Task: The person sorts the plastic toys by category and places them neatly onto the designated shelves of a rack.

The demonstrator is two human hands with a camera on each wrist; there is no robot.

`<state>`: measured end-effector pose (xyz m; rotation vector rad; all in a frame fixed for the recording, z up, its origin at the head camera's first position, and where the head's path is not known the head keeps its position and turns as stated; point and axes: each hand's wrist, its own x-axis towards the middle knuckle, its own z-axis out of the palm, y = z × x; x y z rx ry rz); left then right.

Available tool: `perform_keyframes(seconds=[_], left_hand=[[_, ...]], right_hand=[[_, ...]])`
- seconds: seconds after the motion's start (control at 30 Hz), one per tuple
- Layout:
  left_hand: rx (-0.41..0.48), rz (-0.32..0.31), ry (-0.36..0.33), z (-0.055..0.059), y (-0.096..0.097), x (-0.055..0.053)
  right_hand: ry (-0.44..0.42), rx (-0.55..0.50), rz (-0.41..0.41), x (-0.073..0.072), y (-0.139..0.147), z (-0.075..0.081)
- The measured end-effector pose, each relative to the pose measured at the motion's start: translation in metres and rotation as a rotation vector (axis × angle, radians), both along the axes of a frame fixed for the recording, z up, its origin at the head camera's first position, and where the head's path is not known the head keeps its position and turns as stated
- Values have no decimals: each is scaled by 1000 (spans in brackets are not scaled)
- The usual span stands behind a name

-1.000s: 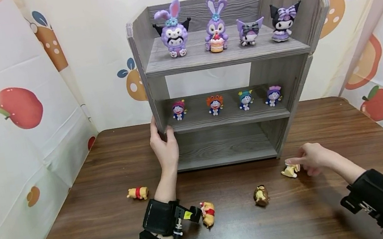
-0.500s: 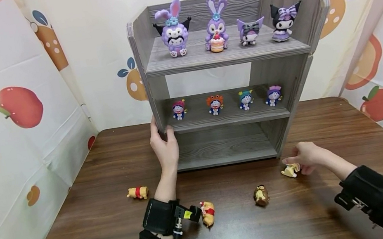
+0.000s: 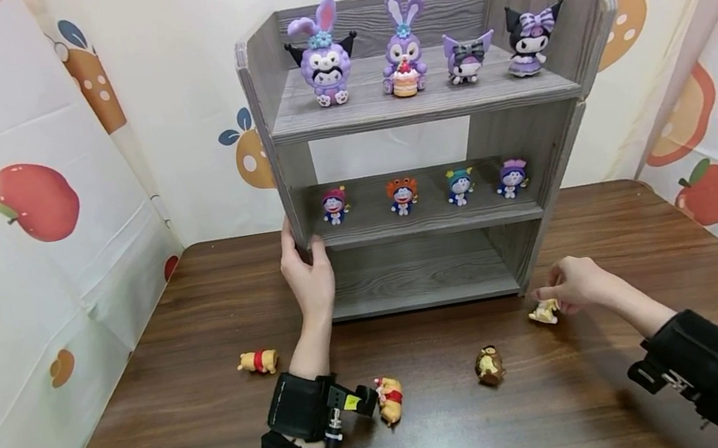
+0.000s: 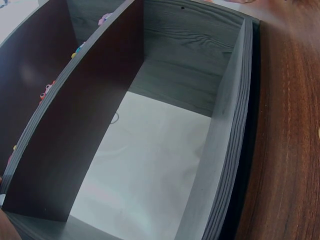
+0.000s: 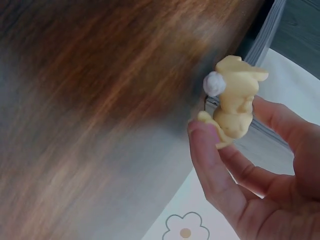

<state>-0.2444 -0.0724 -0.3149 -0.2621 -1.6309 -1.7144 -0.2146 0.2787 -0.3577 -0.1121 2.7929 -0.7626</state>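
Observation:
My right hand [image 3: 583, 284] pinches a small pale-yellow figurine [image 3: 544, 312] just in front of the right foot of a grey wooden shelf unit [image 3: 429, 224]. In the right wrist view the figurine [image 5: 236, 95] shows a white round pompom and sits between thumb and fingertips. My left hand [image 3: 312, 282] grips the unit's left side panel, the thumb on the front edge and the fingers around the outside. Only a sliver of that hand shows at the lower left of the left wrist view, where the unit's lowest compartment [image 4: 232, 150] fills the middle.
Purple figurines [image 3: 324, 65] line the top shelf, and small blue ones [image 3: 403, 198] the middle shelf. On the brown table [image 3: 182, 440] lie a brown figurine [image 3: 490, 367] and two yellow bears with red bands, one bear [image 3: 258, 362] left of my left forearm, another bear [image 3: 390, 401] beside the wrist camera.
My right hand has closed on the pale-yellow figurine and shifted slightly away from me, and the figurine has moved and turned a little with it. The left hand stays on the shelf unit.

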Motion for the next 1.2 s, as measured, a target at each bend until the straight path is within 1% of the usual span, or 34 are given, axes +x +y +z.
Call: perform_keyframes(seconds=[0.13, 0.2, 0.27, 0.47, 0.63, 0.7, 0.8, 0.97, 1.1, 1.2], left_hand=[[-1, 1, 2, 0, 0, 0], [-1, -1, -11, 6, 1, 6], [-3, 0, -11, 6, 1, 6], [0, -2, -13, 5, 1, 6], [0, -3, -10, 5, 1, 6], [0, -3, -10, 6, 1, 6], [-4, -3, -15, 6, 1, 7], [-5, -3, -25, 6, 1, 7], [-6, -3, -27, 6, 1, 7], [-4, -6, -28, 7, 1, 7]], right_hand=[[97, 54, 21, 3, 0, 2], [151, 73, 32, 5, -1, 2], [209, 88, 40, 7, -2, 1], [369, 104, 55, 15, -5, -3], [502, 112, 84, 22, -10, -6], [540, 113, 91, 25, -12, -7], [569, 110, 93, 28, -15, -9], [588, 119, 103, 31, -17, -12], [595, 135, 114, 32, -18, -14], [581, 143, 116, 33, -19, -14]])
